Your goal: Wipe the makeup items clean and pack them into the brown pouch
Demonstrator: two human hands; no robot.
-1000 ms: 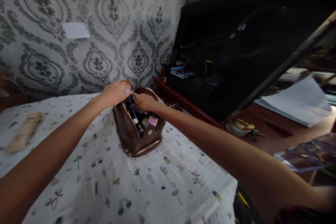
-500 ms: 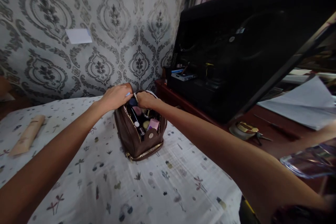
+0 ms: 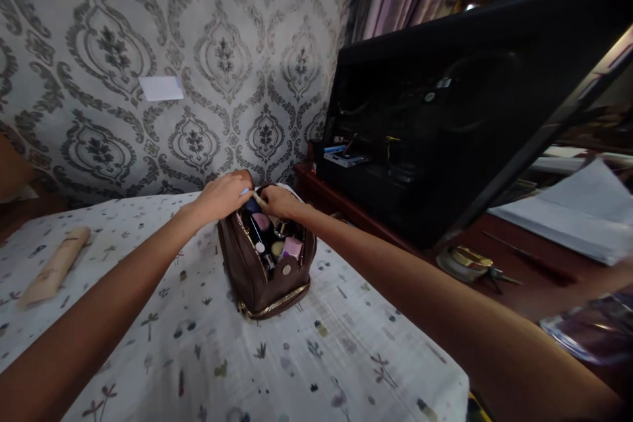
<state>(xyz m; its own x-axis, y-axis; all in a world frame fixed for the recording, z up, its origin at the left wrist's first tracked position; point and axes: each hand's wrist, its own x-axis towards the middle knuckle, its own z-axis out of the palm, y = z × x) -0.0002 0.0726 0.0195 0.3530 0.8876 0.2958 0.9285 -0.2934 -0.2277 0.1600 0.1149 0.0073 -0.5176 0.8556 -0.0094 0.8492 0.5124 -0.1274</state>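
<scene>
A brown leather cosmetic pouch [image 3: 257, 280] with a gold zip stands open on a white table cloth [image 3: 277, 356] printed with small flowers. Several small cosmetics fill it, among them a pink item [image 3: 291, 247] and a dark tube with a white cap [image 3: 258, 237]. My left hand [image 3: 222, 196] grips the pouch's far left rim. My right hand [image 3: 277, 201] rests on the far right rim, fingers pinched at the opening; what they pinch is too small to tell. The two hands nearly touch above the pouch.
A beige tube [image 3: 54, 267] lies on the cloth at far left. A large black case [image 3: 445, 112] stands on a dark wooden surface to the right, with a round gold tin [image 3: 467, 258], white papers [image 3: 583, 211] and a clear glass object [image 3: 593, 330]. Patterned wallpaper rises behind.
Both hands stay at the far end of the pouch's opening. The view has tilted up a little, so the pouch sits lower in the picture.
</scene>
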